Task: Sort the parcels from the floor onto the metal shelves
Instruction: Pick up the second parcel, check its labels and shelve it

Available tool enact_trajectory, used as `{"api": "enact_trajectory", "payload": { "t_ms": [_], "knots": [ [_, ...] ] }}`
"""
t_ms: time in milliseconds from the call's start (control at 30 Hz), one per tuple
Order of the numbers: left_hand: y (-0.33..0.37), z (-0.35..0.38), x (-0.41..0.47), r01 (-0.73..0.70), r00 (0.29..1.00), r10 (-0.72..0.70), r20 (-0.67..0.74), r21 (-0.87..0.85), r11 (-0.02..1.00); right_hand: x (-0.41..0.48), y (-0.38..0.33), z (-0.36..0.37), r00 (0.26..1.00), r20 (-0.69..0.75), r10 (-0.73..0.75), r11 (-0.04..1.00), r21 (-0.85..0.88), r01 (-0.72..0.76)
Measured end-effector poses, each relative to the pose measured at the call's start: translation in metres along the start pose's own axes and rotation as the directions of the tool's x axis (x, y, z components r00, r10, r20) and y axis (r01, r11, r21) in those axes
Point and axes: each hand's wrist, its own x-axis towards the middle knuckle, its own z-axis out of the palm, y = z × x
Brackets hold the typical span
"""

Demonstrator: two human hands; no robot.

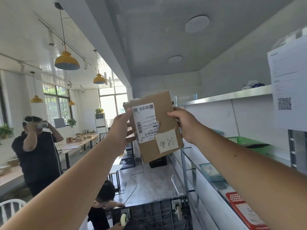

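While parcel (154, 125) raised between left hand (122, 126) and right hand (186, 125), both hands' fingers clamp its side edges; metal shelves (232, 95) just right of fingers. 1 parcel mid-sort, not yet shelved.

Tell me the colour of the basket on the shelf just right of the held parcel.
Green basket, seen in the head view.

Single head-worn wide-angle view, aimed forward and tilted upward along the aisle: ceiling (166, 39) far above, metal shelves (229, 95) near right, open room far left.
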Motion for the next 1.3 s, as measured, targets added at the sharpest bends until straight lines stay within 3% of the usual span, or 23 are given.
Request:
{"api": "enact_trajectory", "payload": {
  "t_ms": [267, 567, 767, 1100, 1300],
  "knots": [
    [-0.003, 0.001, 0.001, 0.058, 0.996, -0.063, -0.055, -0.075, 0.995, 0.006, 0.01, 0.001, 0.999, 0.049, 0.005, 0.983, -0.183, 0.004],
    [0.001, 0.004, 0.002, 0.082, 0.986, -0.121, -0.116, -0.296, 0.952, 0.008, 0.014, 0.012, 0.966, 0.227, 0.121, 0.951, -0.307, -0.048],
    [0.004, 0.0, -0.004, 0.079, 0.979, -0.144, -0.147, -0.381, 0.921, 0.012, 0.021, 0.023, 0.98, 0.197, 0.004, 0.951, -0.304, 0.057],
    [-0.005, -0.013, -0.008, -0.01, 0.967, -0.141, -0.212, -0.585, 0.811, 0.028, 0.038, 0.038, 0.955, -0.144, -0.258, 0.961, -0.145, 0.238],
    [-0.016, -0.019, -0.011, 0.0, 0.964, -0.186, -0.188, -0.703, 0.712, 0.032, 0.048, 0.033, 0.965, -0.218, -0.146, 0.96, 0.205, 0.191]
  ]
}}
